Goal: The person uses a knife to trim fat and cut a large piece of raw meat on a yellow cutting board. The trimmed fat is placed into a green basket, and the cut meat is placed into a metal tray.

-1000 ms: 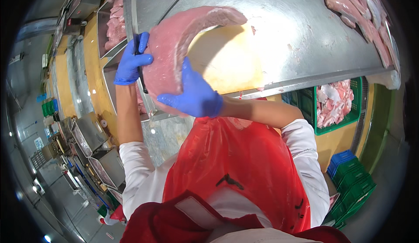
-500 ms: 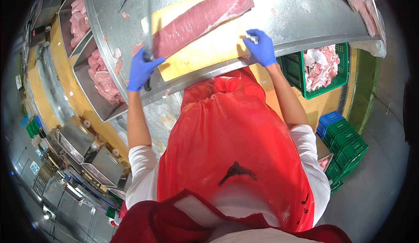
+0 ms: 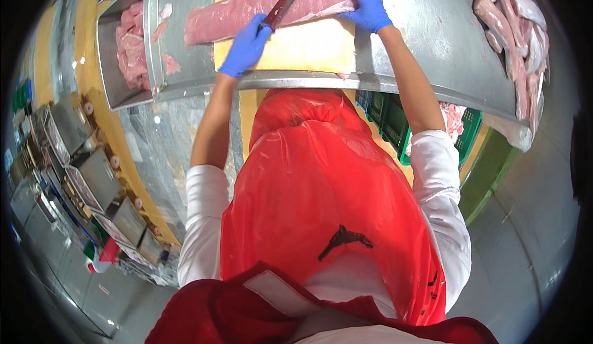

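A long piece of pink raw meat (image 3: 210, 19) lies across a yellow cutting board (image 3: 284, 53) on the steel worktop, its left end overhanging the board. My left hand (image 3: 244, 47), in a blue glove, is closed on the handle of a knife (image 3: 283, 3), whose blade angles up and right over the meat. My right hand (image 3: 367, 7), gloved the same, rests on the meat near its right end with fingers spread, the tips on its top.
Steel bins of meat (image 3: 131, 47) stand left of the worktop. Meat strips (image 3: 519, 29) lie at its right end. Below the front edge (image 3: 296, 81) are green crates (image 3: 466, 137) with trimmings. Steel carts (image 3: 92, 183) stand further left; my red apron (image 3: 321, 183) fills the middle.
The meat went from being held up in both hands to lying on the board. My left hand took the knife and moved up and rightward; my right hand moved onto the meat. The view shifted.
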The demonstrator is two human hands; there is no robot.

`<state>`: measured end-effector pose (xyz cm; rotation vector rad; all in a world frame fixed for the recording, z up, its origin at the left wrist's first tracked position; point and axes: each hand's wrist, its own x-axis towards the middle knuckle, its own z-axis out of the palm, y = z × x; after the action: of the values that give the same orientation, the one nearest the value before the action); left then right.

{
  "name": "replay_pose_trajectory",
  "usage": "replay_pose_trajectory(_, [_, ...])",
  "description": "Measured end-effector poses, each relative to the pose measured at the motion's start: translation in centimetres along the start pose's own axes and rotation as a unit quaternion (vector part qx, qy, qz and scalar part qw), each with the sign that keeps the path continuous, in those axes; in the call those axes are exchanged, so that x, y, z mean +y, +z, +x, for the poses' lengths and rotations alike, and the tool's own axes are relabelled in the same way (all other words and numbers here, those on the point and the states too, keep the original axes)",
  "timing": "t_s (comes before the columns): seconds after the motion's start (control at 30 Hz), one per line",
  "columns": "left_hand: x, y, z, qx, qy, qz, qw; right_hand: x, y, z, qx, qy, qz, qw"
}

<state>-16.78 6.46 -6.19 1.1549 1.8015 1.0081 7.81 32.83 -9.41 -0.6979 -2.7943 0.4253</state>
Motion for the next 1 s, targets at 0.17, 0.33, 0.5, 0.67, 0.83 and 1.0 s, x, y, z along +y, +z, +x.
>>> replay_pose_trajectory(0.17, [3.5,-4.0,0.5,-0.012,0.124,0.226,0.966,-1.0,1.0,-6.9,0.15,0.155,0.07,0.974])
replay_pose_trajectory(0.33, [5.2,-2.6,6.1,-0.1,0.153,0.352,0.918,-4.1,-1.2,-21.8,0.173,0.309,0.178,0.918])
replay_pose_trajectory(0.5, [8.1,1.8,15.2,-0.14,0.113,0.323,0.929,-7.0,0.2,-31.9,0.201,0.458,0.319,0.805])
replay_pose_trajectory(0.67, [7.3,3.0,18.2,-0.235,0.016,0.212,0.949,-11.4,2.4,-32.8,0.303,0.521,0.36,0.712])
replay_pose_trajectory(0.83, [8.6,3.9,19.4,-0.304,0.031,0.131,0.943,-15.0,2.1,-27.5,0.289,0.488,0.385,0.728])
replay_pose_trajectory(1.0, [11.8,4.0,21.2,-0.356,-0.039,0.199,0.912,-15.6,0.2,-25.7,0.264,0.471,0.375,0.753])
